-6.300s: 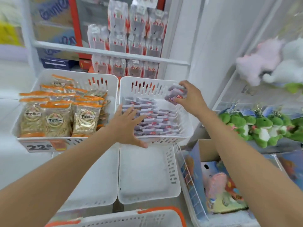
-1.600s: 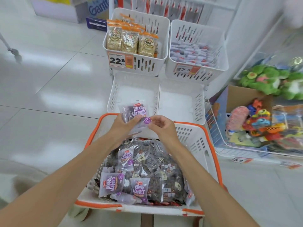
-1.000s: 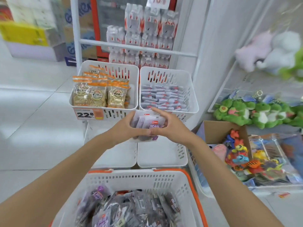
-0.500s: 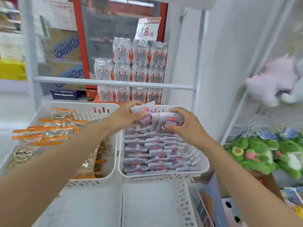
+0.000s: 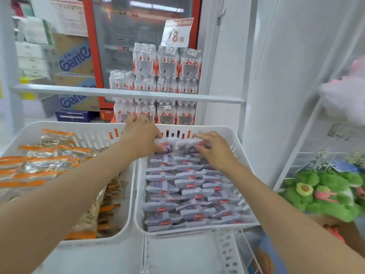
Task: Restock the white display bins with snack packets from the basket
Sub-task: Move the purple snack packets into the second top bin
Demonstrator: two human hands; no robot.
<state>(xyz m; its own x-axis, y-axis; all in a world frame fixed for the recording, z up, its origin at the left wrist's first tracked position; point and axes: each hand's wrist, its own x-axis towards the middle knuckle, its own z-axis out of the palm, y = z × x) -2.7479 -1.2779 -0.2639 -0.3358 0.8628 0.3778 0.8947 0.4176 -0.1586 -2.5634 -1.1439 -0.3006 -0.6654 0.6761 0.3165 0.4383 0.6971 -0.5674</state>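
Translucent purple snack packets (image 5: pixel 194 194), red logos, rowed in white bin (image 5: pixel 217 129)

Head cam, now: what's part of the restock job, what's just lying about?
Job: left hand, right hand, the purple snack packets they hold, the right white bin.
Lying about: orange-sealed snack packets, bottled-water packs, green plush toys, cardboard boxes.

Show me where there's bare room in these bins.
Bare: the lower left bin and lower right bin, below the filled ones, and a narrow strip along the orange-packet bin's right wall. Crowded: the upper right bin, purple packets in rows to its far wall, where left hand and right hand hold more.
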